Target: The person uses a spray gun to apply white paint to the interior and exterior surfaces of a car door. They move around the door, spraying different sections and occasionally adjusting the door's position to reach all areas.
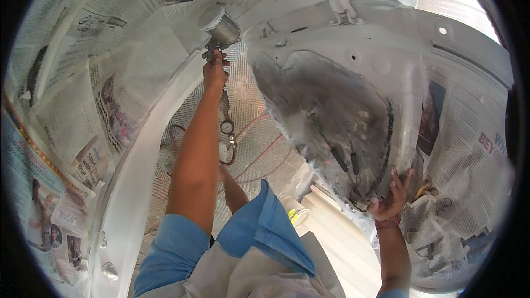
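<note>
My left hand (pixel 214 73) is raised and closed around the grip of a metal spray gun (pixel 221 27), whose round cup points up toward a white-painted body edge. A small pressure gauge (pixel 227 127) and a red hose (pixel 232 154) hang below the gun along my forearm. My right hand (pixel 393 197), with a red band at the wrist, lies with fingers spread against the lower edge of a curved panel (pixel 326 116). The panel is dark grey, partly misted white.
Newspaper masking (pixel 72 110) covers the surfaces on the left, and more newspaper (pixel 469 160) covers the right. A white-painted curved frame (pixel 138 165) runs down the left. A patterned floor (pixel 265 149) lies below, with a small container (pixel 295 209) near my blue clothing.
</note>
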Demonstrator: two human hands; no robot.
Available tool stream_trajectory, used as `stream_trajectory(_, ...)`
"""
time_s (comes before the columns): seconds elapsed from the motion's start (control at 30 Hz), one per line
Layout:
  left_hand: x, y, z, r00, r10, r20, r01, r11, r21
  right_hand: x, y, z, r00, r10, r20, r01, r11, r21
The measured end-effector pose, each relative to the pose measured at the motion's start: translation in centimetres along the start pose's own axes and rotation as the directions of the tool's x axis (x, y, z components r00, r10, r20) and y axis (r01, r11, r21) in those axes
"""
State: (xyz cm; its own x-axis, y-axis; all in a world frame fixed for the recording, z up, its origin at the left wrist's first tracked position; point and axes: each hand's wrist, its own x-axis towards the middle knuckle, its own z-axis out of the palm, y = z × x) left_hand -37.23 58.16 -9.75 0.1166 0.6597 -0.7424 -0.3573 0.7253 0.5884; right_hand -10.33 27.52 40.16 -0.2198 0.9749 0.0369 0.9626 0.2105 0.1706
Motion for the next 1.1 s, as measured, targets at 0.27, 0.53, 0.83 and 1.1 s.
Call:
stream_trajectory(0.27,-3.1,-2.1,-1.5,0.992,-0.105,-0.063,0.115,0.977,0.179,0.7,-0.4,0.1,1.000,-0.011,-0.026,0.012,0.999,0.031)
stream_trajectory(0.53,-17.1,10.6,-2.6,0.980,-0.040,0.197,0.011,0.989,0.148,1.6,-1.0,0.0,1.000,0.008,-0.027,-0.008,1.000,0.022)
stream_trajectory(0.83,-21.9,20.2,-3.3,0.888,0.101,0.448,-0.121,0.992,0.017,2.6,-2.3,-0.6,0.997,0.067,0.023,-0.067,0.997,-0.029)
stream_trajectory(1.1,-21.8,20.3,-1.9,0.968,0.020,0.250,-0.085,0.965,0.249,3.2,-2.7,-0.7,0.995,0.095,0.025,-0.093,0.993,-0.069)
